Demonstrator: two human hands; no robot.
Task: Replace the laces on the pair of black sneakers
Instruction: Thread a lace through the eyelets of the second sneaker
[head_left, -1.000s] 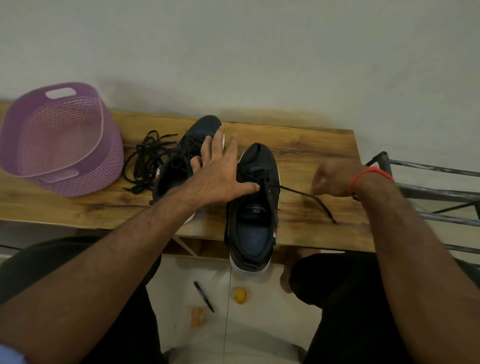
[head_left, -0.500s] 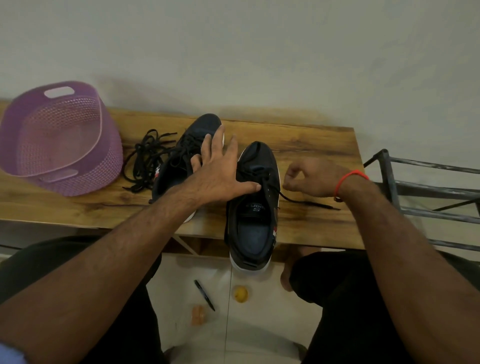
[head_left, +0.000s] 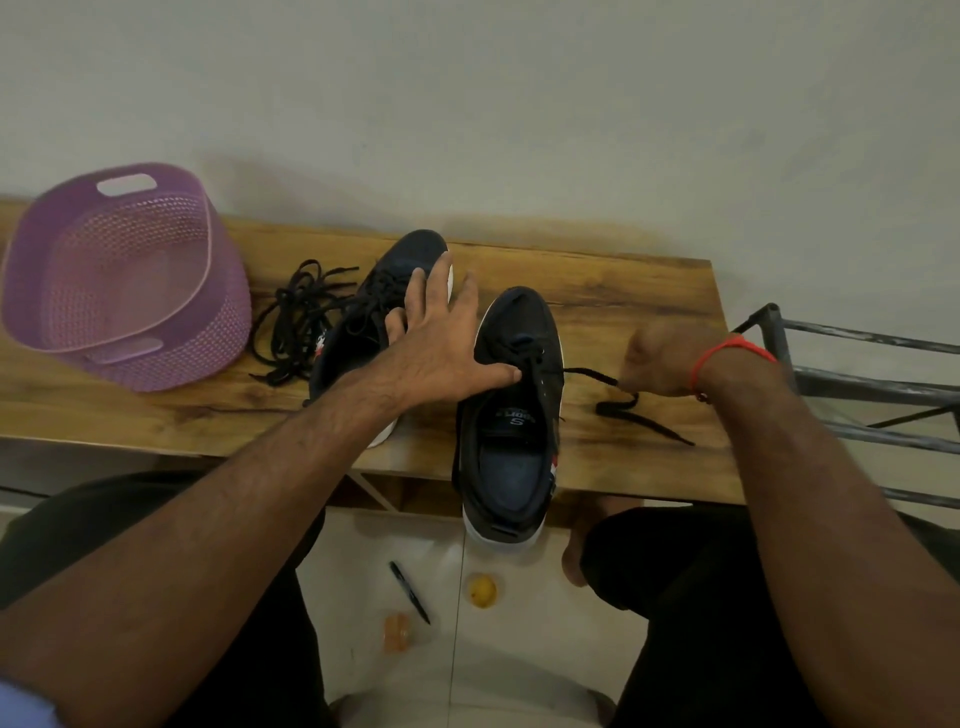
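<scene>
Two black sneakers stand on a wooden table (head_left: 623, 291). The right sneaker (head_left: 511, 415) points away from me, its heel over the near edge. My left hand (head_left: 441, 343) lies flat between the shoes, thumb pressing on the right sneaker's lacing, fingers resting on the left sneaker (head_left: 374, 312). My right hand (head_left: 660, 358), blurred, pinches a black lace (head_left: 587, 373) that runs out of the right sneaker's eyelets; its loose end (head_left: 644, 418) trails on the table. A pile of loose black laces (head_left: 298, 317) lies left of the left sneaker.
A purple plastic basket (head_left: 119, 280) sits tilted at the table's left end. A grey metal rack (head_left: 857, 384) stands right of the table. On the floor below lie a pen (head_left: 409, 592), a yellow round object (head_left: 482, 590) and an orange one (head_left: 397, 631).
My right hand went in to the right sneaker, then pulled back to the right with the lace, drawing it out. The left hand has stayed put.
</scene>
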